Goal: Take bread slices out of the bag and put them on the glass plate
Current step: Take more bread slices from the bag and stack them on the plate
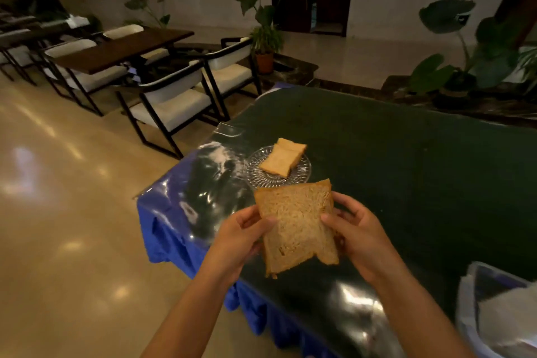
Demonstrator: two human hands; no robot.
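Both hands, the left hand [241, 237] and right hand [356, 234], pinch a bread slice [297, 227] by its side edges, held near the glass plate [302, 173]. It looks light, soft, easily torn; gentle edge grip suits it.

this looks like a hotel or restaurant dining hall. rows of dark wooden tables [122, 48] with white-cushioned, black-framed chairs [171, 102] stand on a polished, shiny floor [58, 183]. potted plants [266, 35] line a dark stone ledge [290, 70], and a serving table [406, 154] wears a blue skirt [168, 235] under clear plastic.
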